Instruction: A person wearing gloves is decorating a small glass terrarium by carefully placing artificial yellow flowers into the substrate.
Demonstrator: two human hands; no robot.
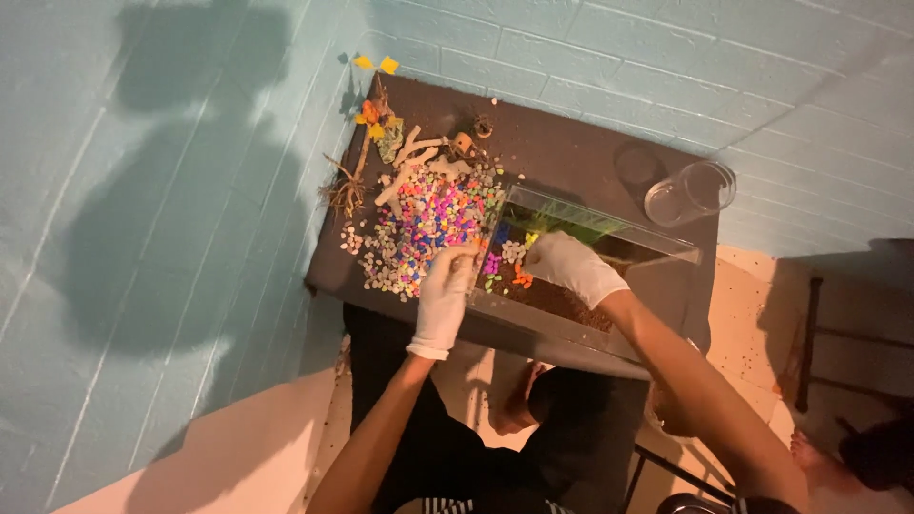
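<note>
Two gloved hands work at a glass tank (609, 238), long axis running right and away. Right hand (571, 266) is inside it over soil, grip unclear. Left hand (447, 290) pinches at the tank's near-left edge, contents unclear. Coloured pebbles (428, 224) lie just left; plastic cup (690, 190) sits beyond, right, on the bench (562, 157).

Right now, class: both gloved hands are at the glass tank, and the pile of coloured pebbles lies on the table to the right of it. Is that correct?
Not quite. In the head view the coloured pebbles lie to the left of the glass tank, not the right. Both gloved hands, left and right, are indeed at the tank.
</note>
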